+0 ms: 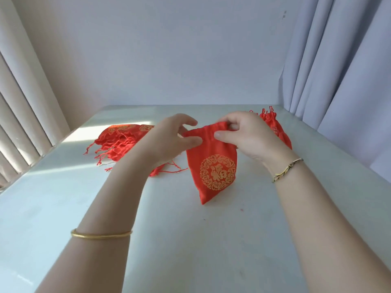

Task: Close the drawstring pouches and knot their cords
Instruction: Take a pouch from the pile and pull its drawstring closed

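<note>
A red drawstring pouch [211,166] with a round gold emblem hangs above the table, its lower corner near the surface. My left hand [169,140] pinches the left end of its top hem between thumb and fingers. My right hand [245,134] pinches the right part of the same hem, with the thumb in front. The mouth of the pouch looks only partly gathered. Its cords are hidden behind my hands.
A heap of similar red pouches [122,140] with loose cords lies at the back left of the pale table [190,240]. Behind my right hand lies another red pouch [275,127] with its top gathered. Curtains hang on both sides.
</note>
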`<state>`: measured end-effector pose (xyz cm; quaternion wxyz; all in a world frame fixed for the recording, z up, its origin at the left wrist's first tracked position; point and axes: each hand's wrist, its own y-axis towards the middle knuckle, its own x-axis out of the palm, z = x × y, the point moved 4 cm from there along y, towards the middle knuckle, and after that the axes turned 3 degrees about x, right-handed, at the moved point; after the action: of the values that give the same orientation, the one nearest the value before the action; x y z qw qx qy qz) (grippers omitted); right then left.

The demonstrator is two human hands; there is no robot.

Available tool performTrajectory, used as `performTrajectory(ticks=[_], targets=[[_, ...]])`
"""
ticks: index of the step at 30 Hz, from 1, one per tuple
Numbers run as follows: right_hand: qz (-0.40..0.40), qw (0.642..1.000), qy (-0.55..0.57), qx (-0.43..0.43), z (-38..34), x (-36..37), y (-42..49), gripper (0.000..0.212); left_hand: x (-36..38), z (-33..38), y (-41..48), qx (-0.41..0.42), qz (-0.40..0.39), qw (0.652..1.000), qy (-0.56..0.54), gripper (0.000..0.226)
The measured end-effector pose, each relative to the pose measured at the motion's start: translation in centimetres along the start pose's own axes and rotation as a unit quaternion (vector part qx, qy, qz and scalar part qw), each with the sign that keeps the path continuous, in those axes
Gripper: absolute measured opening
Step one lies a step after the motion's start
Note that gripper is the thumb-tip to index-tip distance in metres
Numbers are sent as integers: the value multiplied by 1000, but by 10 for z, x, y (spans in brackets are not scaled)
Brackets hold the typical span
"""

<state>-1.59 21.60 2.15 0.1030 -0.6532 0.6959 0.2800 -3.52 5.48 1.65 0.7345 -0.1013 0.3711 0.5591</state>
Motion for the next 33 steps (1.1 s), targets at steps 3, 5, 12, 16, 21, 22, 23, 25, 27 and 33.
performTrajectory(ticks=[3,5,12,16,21,22,23,25,27,33], targets=[[30,999,39,5,8,-9,2,9,-7,-15,2,-42,-4,999,-16,19],[36,998,58,7,12,-12,3,13,-9,-17,3,-52,12,998,-22,7],[-7,998,1,60,32,-19,3,13,-13,-19,7,-57,74,995,-44,11],[-2,998,33,63,36,-26,1,20,-18,-24,7,-51,91,994,-28,13],[-30,984,155,83,42,-36,-5,18,-25,-28,5,-45,135,990,-7,9],[-28,982,166,86,42,-38,-6,19,-26,-28,4,-42,146,988,-9,8],[-27,980,175,92,43,-38,-6,20,-27,-28,3,-39,155,987,-13,8],[-23,978,173,110,44,-34,-4,15,-27,-28,3,-35,159,986,-20,8],[-7,981,148,125,46,-27,-1,6,-26,-27,5,-36,144,988,-29,10],[29,991,75,107,43,-1,5,41,-18,-23,6,-51,108,971,-208,19]])
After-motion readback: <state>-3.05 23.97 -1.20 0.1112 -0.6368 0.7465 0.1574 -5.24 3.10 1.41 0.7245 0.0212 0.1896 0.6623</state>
